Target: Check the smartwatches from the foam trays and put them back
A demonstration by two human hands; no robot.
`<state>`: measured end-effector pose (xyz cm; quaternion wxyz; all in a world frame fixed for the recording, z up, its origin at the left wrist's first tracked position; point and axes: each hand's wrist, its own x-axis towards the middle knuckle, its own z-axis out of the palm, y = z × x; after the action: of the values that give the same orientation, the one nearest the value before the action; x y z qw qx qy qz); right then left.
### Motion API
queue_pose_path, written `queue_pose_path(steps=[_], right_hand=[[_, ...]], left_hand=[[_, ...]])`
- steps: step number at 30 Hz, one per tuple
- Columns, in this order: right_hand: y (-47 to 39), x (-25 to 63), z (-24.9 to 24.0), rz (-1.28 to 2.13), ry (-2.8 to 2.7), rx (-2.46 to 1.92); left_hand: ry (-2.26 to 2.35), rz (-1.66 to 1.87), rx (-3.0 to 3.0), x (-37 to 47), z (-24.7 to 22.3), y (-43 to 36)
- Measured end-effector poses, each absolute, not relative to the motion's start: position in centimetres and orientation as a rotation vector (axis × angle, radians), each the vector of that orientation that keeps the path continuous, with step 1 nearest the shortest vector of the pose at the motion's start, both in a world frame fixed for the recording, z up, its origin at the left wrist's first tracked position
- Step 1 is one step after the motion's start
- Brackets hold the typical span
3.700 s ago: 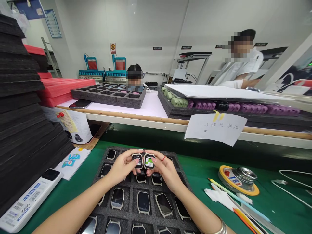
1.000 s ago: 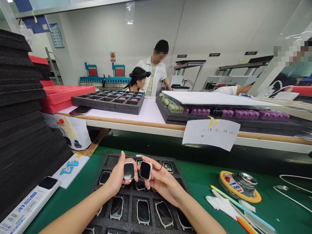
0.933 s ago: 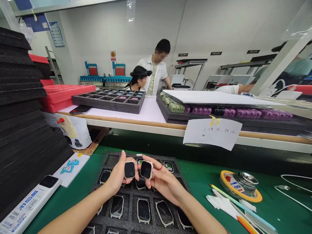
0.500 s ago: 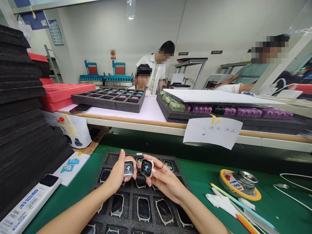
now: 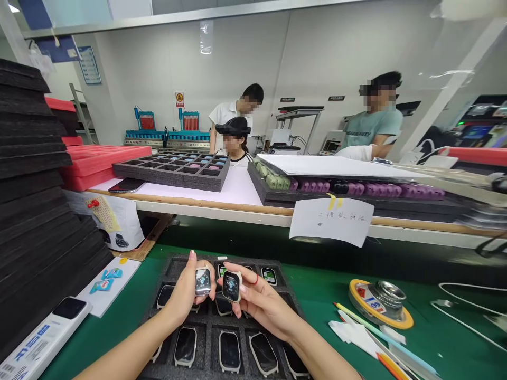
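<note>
My left hand [image 5: 185,289] is closed round a smartwatch body [image 5: 203,282] without a strap, its lit screen facing me. Between the fingers and thumb of my right hand [image 5: 263,301] is a second smartwatch body [image 5: 231,286], pale-cased and also lit with a dial. The two watches are held close side by side, apart from each other. Below them lies a black foam tray [image 5: 205,338], its compartments holding several strapless watches such as a dark-screened watch [image 5: 229,351]. One watch in the tray's back row [image 5: 269,275] shows a green and white screen. My hands hide part of the tray.
Black foam sheets [image 5: 31,211] are stacked high at left, beside a white box [image 5: 43,338]. On the right lie a tape roll [image 5: 380,303], pens [image 5: 392,338] and a white cable [image 5: 467,314]. A shelf [image 5: 237,211] with foam trays crosses ahead; several people are behind it.
The view has shifted slightly, so the scene sits a little lower and further left. Both hands keep hold of their watches, and the right watch is turned a little more sideways.
</note>
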<state>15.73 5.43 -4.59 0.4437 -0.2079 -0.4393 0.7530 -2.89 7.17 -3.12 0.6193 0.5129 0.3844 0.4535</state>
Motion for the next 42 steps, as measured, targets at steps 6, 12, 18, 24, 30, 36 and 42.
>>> queue_pose_path(steps=[6, 12, 18, 24, 30, 36, 42], right_hand=[[5.47, 15.65, -4.72, 1.874, -1.085, -0.509], [5.56, 15.62, -4.92, 1.853, -1.077, -0.497], [5.6, 15.56, -5.0, 1.847, -1.092, -0.486], [5.58, 15.49, -5.09, 1.851, -1.109, -0.471], [5.55, 15.42, -5.05, 1.829, -1.118, -0.477], [5.58, 15.35, -4.97, 1.834, -1.104, -0.464], [5.54, 15.47, -4.83, 1.867, -1.104, -0.455]], left_hand=[[0.877, 1.052, 1.169, -2.79, -3.01, 7.24], [0.889, 1.053, 1.135, -2.82, -3.13, 7.3], [0.908, 1.027, 1.131, -2.82, -3.23, 7.32], [0.919, 1.022, 1.127, -2.75, -2.97, 7.1], [0.944, 1.036, 1.143, -2.59, -2.85, 7.15], [0.935, 1.056, 1.148, -2.62, -3.06, 7.3], [0.924, 1.037, 1.143, -2.76, -3.17, 7.49]])
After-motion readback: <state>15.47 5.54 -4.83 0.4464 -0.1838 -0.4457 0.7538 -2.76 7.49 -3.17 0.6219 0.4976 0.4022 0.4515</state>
